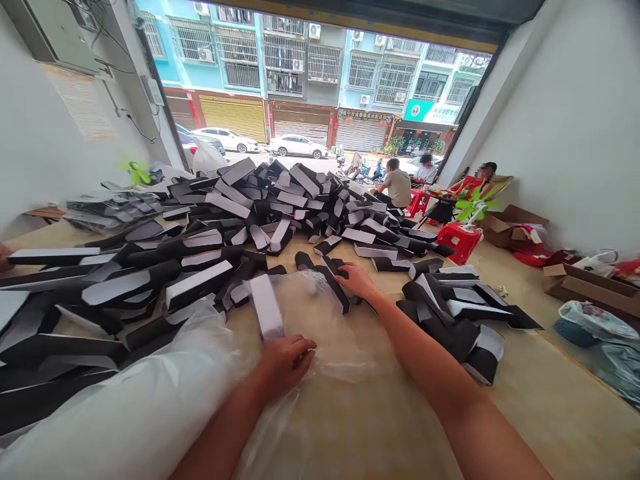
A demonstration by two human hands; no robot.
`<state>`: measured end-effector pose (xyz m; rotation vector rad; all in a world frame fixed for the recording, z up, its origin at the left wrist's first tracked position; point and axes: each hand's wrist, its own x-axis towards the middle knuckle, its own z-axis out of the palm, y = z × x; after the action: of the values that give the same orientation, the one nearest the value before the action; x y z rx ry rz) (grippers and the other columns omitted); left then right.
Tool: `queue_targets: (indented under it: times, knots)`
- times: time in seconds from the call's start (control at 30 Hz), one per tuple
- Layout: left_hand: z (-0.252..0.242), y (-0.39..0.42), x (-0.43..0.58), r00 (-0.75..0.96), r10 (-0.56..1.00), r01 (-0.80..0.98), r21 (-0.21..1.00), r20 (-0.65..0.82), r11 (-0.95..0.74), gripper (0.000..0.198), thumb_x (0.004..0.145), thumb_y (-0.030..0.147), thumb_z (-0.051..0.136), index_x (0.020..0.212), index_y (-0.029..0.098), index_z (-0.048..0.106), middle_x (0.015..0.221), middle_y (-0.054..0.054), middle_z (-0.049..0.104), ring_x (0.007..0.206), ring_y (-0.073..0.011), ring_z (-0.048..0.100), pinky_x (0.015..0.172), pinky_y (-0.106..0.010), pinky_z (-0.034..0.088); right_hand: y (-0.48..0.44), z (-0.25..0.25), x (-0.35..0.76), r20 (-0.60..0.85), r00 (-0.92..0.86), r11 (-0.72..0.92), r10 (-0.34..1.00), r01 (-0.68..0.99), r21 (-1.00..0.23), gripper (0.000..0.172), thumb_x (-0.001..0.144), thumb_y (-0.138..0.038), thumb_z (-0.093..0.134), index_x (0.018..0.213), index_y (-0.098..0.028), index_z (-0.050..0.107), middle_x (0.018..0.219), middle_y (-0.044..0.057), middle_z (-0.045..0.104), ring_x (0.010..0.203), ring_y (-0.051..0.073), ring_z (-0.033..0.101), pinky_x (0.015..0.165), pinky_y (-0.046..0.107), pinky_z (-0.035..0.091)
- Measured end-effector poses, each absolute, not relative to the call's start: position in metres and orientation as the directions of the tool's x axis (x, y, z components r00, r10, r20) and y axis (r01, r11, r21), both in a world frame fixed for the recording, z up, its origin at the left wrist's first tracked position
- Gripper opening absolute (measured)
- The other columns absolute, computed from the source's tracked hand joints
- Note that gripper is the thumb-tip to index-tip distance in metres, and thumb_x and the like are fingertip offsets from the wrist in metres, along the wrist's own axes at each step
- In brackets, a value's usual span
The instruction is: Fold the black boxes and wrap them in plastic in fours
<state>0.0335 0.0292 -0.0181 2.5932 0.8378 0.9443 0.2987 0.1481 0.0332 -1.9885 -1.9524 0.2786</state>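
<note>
Black-and-white boxes (229, 205) crowd the far and left parts of a desk (390, 427).
The left hand (285, 363) is at the near end of a white-faced box (267, 305), left of centre; the right hand (356, 279), farther off, has its fingers at a dark box (337, 293) (whether either grip is closed on its box, I cannot tell). A clear plastic bag (345, 340) lies between the hands.

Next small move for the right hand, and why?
Probably draw the long black-and-white cardboard box toward the person, over the clear plastic film. The right hand is at that box, the film lies just in front of it, and the left hand is at the near end of a white-faced cardboard box.
</note>
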Motion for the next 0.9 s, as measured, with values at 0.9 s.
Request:
queue_targets:
  times: [0.9]
  knots:
    - [-0.02, 0.031, 0.035, 0.598, 0.63, 0.431, 0.463, 0.496, -0.774, 0.02, 0.092, 0.018, 0.052, 0.097, 0.018, 0.071, 0.075, -0.002, 0.072, 0.05, -0.0086, 0.058, 0.053, -0.02, 0.041, 0.111, -0.006, 0.305, 0.354, 0.394, -0.099, 0.848, 0.774, -0.625, 0.026, 0.086, -0.021, 0.054, 0.107, -0.017, 0.069, 0.105, 0.013, 0.074, 0.101, 0.028, 0.067, 0.09, 0.038, 0.049]
